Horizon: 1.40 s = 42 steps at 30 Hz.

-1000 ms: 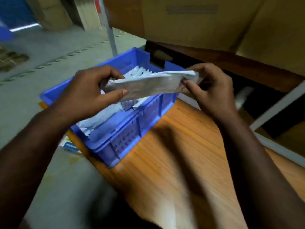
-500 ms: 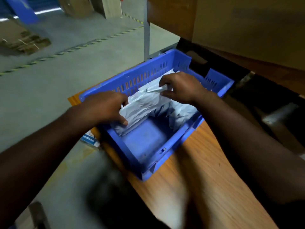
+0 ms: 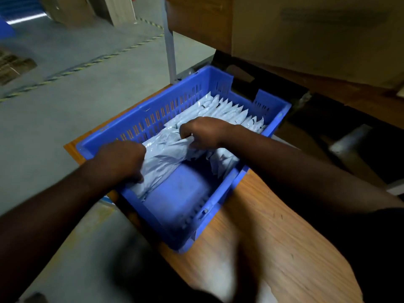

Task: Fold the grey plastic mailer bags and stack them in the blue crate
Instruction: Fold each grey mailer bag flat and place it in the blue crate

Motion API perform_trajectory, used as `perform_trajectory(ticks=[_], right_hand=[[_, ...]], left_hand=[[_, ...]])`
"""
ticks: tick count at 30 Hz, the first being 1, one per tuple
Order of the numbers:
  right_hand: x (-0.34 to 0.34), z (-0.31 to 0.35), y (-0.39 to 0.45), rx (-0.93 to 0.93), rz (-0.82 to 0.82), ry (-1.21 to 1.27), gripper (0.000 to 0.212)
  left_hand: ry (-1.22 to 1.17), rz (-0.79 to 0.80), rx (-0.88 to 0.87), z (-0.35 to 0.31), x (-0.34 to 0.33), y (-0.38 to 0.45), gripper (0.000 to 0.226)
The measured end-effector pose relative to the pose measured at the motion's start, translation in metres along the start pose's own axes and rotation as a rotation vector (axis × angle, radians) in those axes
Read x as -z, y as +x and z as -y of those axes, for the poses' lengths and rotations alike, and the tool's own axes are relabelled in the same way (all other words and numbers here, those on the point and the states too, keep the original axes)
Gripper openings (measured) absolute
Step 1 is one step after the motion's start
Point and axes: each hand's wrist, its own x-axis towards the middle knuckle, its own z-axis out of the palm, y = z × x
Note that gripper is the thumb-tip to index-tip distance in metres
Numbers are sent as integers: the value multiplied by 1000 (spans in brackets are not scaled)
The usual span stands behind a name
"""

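1. Warehouse setting: grey concrete floor (image 3: 72,101) with striped floor tape; wood-grain tabletop (image 3: 273,232) under a shelf of brown cardboard boxes (image 3: 317,33).
2. Slotted blue plastic crate (image 3: 140,121) sits on the table's left corner.
3. Both hands are inside the crate on one folded grey plastic mailer bag (image 3: 166,156), which leans against the row of folded grey mailer bags (image 3: 225,110) standing on edge at the far end.
4. Left hand (image 3: 122,160) clasps the bag's near-left end, fingers curled.
5. Right hand (image 3: 203,132) pinches its far-right end, fingers bent over the top edge.
6. Bag: crinkled, shiny, pale grey, slightly blurred.
7. Near half of the crate floor is bare blue.
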Motion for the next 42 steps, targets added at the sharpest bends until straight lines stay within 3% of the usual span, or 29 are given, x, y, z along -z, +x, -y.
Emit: perform_trajectory(ticks=[5, 10, 13, 15, 18, 23, 26, 29, 33, 37, 42], right_hand=[[-7, 8, 13, 235, 33, -407, 35], [-16, 11, 34, 358, 68, -482, 33], [-28, 12, 39, 275, 127, -542, 20], [-26, 9, 39, 221, 145, -543, 27], [-18, 2, 33, 205, 137, -406, 40], [-19, 15, 32, 54, 85, -301, 31], [-23, 29, 37, -54, 63, -336, 26], [-24, 35, 35, -265, 7, -191, 35], [-6, 47, -11, -425, -228, 322, 47], [10, 67, -112, -401, -666, 741, 25], [-10, 96, -288, -556, -1003, 884, 15]], left_hand=[[-44, 123, -2, 11, -12, 23, 54], [-53, 153, 36, 9, -19, 30, 58], [-143, 183, 45, 17, -20, 38, 66], [-233, 216, 26, 21, -18, 39, 67], [-372, 234, 22, 26, -19, 42, 46], [-160, 227, -8, 21, -32, 43, 44], [-147, 210, 0, 16, -29, 40, 45], [-249, 96, 31, 18, -18, 28, 45], [-531, -222, 11, 4, -4, 6, 34], [-830, -459, -180, -61, 19, -31, 27], [-1034, -505, -524, -189, 49, -82, 22]])
